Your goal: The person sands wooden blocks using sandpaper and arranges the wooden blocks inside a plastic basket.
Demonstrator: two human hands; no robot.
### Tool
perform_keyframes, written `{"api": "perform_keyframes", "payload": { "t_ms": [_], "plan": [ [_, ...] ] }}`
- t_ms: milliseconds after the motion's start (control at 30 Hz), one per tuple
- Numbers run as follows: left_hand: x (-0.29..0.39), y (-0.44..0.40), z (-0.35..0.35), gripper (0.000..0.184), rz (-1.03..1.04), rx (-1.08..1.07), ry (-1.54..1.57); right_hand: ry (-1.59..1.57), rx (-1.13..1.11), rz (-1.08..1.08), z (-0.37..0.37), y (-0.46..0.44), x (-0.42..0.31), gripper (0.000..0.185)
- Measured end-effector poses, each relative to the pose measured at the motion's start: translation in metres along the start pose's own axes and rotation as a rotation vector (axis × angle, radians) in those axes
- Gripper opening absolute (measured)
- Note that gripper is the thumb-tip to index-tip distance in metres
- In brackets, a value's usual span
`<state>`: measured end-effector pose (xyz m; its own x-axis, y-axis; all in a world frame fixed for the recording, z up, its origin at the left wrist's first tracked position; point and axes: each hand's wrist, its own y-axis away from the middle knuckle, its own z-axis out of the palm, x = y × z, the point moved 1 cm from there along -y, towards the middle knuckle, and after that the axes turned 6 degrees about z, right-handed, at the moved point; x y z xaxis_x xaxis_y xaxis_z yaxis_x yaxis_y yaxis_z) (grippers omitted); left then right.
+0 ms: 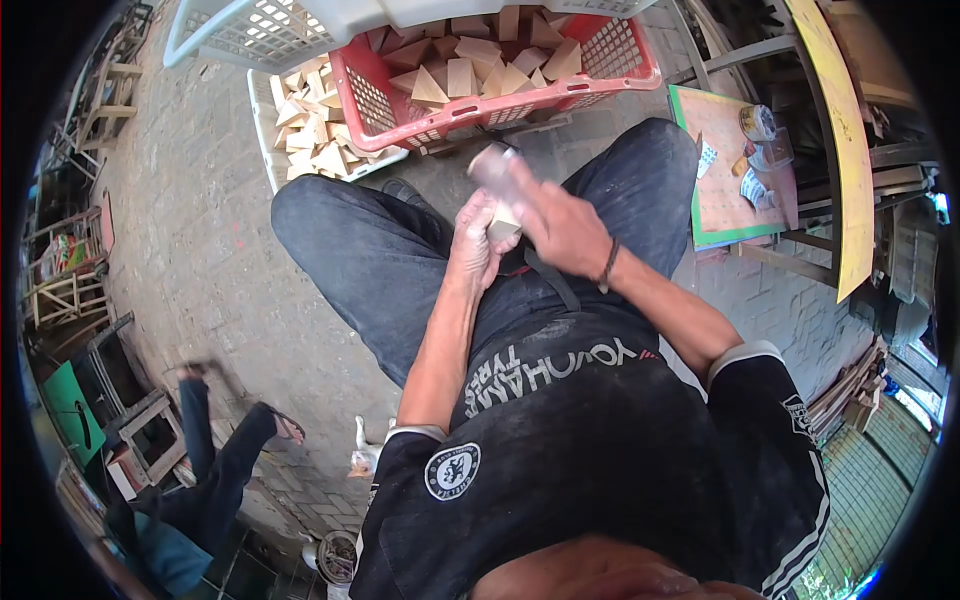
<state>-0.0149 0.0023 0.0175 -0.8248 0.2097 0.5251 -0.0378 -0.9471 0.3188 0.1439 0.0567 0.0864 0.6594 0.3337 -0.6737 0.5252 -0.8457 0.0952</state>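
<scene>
A small pale wooden block (504,222) is in my left hand (474,238), whose fingers are closed round it above my lap. My right hand (556,222) is closed on a brownish, blurred tool or block (498,172), which lies over the top of the wooden block. Motion smears the right hand's fingers and this object, so its exact kind is unclear. Beyond my knees stands a red crate (440,122) of cut wooden wedges (480,55). To its left, a white crate (265,140) holds paler wooden pieces (315,118).
On the right, a green-edged board (715,190) carries a tin (757,123) and small items beside a yellow plank (850,150). Another person (215,450) is at the lower left. A cat (365,455) is on the paving near my left elbow.
</scene>
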Motion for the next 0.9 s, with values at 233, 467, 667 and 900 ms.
{"api": "perform_keyframes", "payload": {
  "t_ms": [233,467,667,900],
  "plan": [
    [-0.007,-0.004,-0.004,0.024,-0.016,-0.102,-0.131,0.008,0.003,0.016,0.002,-0.004,0.009,0.063],
    [-0.015,-0.001,0.003,0.023,0.095,0.120,-0.458,0.053,-0.121,0.008,-0.008,0.009,-0.012,0.063],
    [-0.004,-0.001,0.015,0.027,0.083,0.117,-0.387,-0.074,-0.041,0.062,0.000,0.000,-0.002,0.061],
    [-0.011,0.000,0.006,0.030,0.075,0.071,-0.289,-0.166,0.055,0.074,0.015,-0.011,0.015,0.059]
  ]
}}
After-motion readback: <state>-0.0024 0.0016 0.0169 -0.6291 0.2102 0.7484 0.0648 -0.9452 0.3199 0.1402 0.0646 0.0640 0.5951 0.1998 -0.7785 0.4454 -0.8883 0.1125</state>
